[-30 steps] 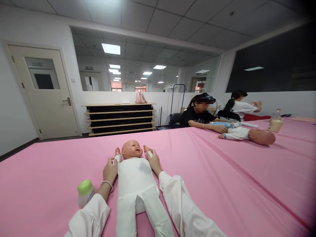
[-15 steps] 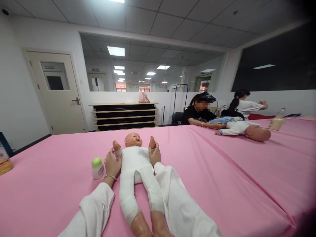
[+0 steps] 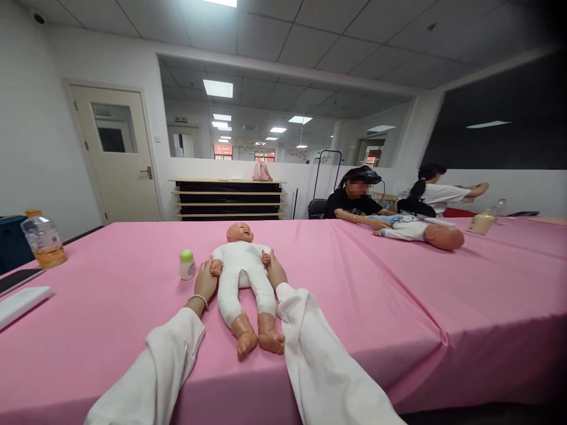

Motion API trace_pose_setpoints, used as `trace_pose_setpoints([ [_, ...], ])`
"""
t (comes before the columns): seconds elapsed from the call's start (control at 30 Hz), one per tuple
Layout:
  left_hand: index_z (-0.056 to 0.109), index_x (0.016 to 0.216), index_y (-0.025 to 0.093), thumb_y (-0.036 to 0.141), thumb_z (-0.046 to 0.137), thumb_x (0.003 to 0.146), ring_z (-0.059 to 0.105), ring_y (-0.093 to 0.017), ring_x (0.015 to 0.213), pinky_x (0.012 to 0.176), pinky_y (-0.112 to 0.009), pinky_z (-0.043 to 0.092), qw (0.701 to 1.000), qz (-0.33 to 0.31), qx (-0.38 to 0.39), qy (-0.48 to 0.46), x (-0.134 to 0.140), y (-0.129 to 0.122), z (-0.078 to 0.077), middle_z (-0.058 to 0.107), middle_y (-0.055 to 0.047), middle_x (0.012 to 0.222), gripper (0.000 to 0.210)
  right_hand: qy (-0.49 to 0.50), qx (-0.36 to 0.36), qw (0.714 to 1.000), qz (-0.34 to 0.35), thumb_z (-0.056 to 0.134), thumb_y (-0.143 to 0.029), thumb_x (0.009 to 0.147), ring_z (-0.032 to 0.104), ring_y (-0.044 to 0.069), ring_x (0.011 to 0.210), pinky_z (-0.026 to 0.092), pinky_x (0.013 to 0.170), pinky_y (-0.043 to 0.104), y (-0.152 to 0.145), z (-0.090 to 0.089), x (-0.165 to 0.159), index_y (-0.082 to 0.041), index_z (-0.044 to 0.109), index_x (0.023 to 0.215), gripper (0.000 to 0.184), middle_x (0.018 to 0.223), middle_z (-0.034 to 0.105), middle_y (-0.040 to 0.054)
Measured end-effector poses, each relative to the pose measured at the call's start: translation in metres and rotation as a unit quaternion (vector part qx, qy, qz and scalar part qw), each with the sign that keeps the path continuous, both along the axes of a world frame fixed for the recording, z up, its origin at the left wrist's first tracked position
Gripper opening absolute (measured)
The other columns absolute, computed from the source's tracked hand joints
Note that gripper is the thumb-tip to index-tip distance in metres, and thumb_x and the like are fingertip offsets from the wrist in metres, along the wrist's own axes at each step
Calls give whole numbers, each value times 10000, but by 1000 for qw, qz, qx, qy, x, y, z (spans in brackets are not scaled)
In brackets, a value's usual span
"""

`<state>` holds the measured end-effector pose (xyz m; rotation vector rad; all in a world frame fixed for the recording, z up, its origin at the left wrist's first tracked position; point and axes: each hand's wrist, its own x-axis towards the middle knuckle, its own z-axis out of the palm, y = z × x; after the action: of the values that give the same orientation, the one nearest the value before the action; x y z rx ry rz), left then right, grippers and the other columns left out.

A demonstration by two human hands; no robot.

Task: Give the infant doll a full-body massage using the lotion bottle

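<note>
A baby doll (image 3: 243,260) in a white bodysuit lies on its back on the pink cloth, head away from me and bare feet toward me. My left hand (image 3: 206,281) is closed on the doll's arm at the picture's left, near its small fist. On the other side, my right hand (image 3: 276,271) holds the doll's other arm close to the wrist. Both of the doll's arms are down along its sides. Just left of my left hand stands a small white bottle with a green cap (image 3: 186,265).
Pink cloth (image 3: 354,307) covers the table. At its left are a drink bottle (image 3: 44,241), a dark phone (image 3: 18,280) and a white box (image 3: 22,306). A co-worker (image 3: 357,198) handles another doll (image 3: 443,236) at the right, near a cream-coloured bottle (image 3: 482,222).
The doll's arms have come down from raised beside its head to its sides, with my hands on them. The view has shifted, showing more of the table's left side and front edge.
</note>
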<state>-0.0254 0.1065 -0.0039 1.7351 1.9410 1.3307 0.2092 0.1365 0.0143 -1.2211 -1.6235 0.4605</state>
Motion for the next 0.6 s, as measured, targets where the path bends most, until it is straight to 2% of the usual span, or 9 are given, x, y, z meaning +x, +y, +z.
trace_pose_setpoints([
  [0.13,195,1380,174,186,408,779,471,-148,1107,894,-244,418,1000,14,9,-7,5,4,5,438,-84,1249,637,-38,45,998,-6,310,-358,859,510,138,1075,388,954,281,13,2,-4,-157,444,1240,450,1187,535,69],
  [0.23,184,1365,164,315,419,814,483,-160,1096,888,-260,413,997,49,50,-39,10,21,10,465,-82,1235,617,-54,61,995,-61,362,-373,838,467,174,1137,354,983,336,33,7,-9,-149,390,1276,493,1254,474,91],
  [0.33,319,1275,136,406,397,829,478,-185,1095,917,-303,388,990,111,76,-49,15,52,13,489,-98,1206,528,-4,68,990,-124,404,-445,820,515,169,1018,402,876,307,62,11,-15,-158,440,1179,461,1129,547,92],
  [0.4,437,1172,138,396,361,845,468,-187,1100,949,-321,358,987,136,80,-20,18,77,14,508,-97,1176,423,22,78,986,-149,396,-458,821,527,154,926,408,802,272,87,12,-18,-158,481,1063,395,1021,577,80],
  [0.53,561,1031,172,334,316,859,437,-181,1125,978,-326,321,988,124,82,50,15,124,14,510,-64,1190,341,21,66,985,-158,319,-456,847,523,135,851,394,753,246,136,5,-19,-169,516,950,364,941,581,54],
  [0.6,577,1047,217,350,309,857,443,-199,1114,956,-359,331,992,107,40,47,11,141,12,511,-42,1198,354,4,40,988,-152,251,-435,868,525,136,866,393,776,255,152,0,-17,-184,552,925,397,941,589,52],
])
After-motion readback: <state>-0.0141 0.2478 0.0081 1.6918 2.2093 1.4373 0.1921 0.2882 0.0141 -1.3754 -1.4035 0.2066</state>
